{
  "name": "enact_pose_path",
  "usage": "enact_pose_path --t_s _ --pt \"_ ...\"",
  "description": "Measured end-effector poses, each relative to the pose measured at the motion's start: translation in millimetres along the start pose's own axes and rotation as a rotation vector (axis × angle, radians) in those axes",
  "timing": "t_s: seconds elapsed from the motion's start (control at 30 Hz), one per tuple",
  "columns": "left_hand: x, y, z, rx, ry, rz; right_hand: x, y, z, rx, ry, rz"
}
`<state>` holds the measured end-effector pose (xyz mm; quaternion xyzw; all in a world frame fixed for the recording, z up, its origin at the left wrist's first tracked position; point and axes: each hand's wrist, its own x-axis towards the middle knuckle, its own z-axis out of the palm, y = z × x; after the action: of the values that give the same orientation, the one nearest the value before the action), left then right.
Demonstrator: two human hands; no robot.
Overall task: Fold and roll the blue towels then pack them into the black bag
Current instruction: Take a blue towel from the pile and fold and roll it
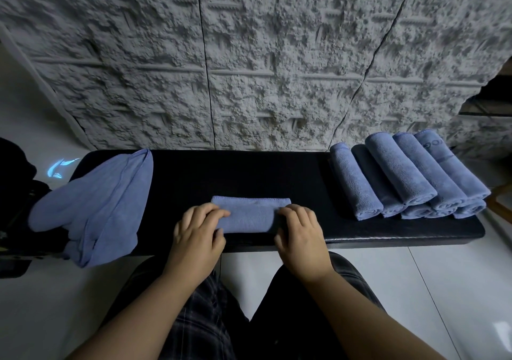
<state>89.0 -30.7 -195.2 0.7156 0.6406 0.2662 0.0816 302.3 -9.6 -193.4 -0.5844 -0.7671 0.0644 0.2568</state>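
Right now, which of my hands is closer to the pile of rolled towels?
Right. Your right hand grips the right end of the towel being rolled, on the side nearest the pile of rolled towels. Your left hand grips the towel's left end, farther away.

Both hands on folded blue towel (250, 215) mid-frame on black bench (249, 171): left hand (198, 235) and right hand (300, 235) grip its ends. Rolled towels (401, 182) stacked right, loose towel pile (94, 204) left.
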Motion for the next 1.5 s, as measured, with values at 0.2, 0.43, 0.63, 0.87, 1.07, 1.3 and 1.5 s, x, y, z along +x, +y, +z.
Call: enact_pose_path --t_s 0.2,0.43,0.63,0.87,1.07,1.3,1.5 --pt "9.1 2.6 2.2 0.162 -0.088 0.019 9.6 -0.6 -0.2 -0.035 -0.028 0.009" --pt "21.1 5.2 6.0 0.325 -0.145 0.125 20.5 1.1 6.2 -0.02 -0.116 0.096" --pt "35.6 21.4 9.0 0.418 -0.106 0.165 37.9 -0.2 6.5 -0.078 -0.202 0.154" --pt "55.6 22.7 10.7 0.342 -0.18 0.211 37.8 -6.5 9.2 -0.099 -0.102 0.147" --pt "56.7 31.1 -2.9 0.249 -0.38 0.149 24.4 -15.4 3.4 0.02 0.016 -0.021" --pt "65.1 31.6 -5.4 0.256 -0.515 0.124 22.6 -18.9 14.8 -0.143 -0.036 -0.033" --pt "61.3 21.6 -0.6 0.342 -0.503 0.216 34.9 -12.5 14.6 -0.169 -0.152 -0.084"
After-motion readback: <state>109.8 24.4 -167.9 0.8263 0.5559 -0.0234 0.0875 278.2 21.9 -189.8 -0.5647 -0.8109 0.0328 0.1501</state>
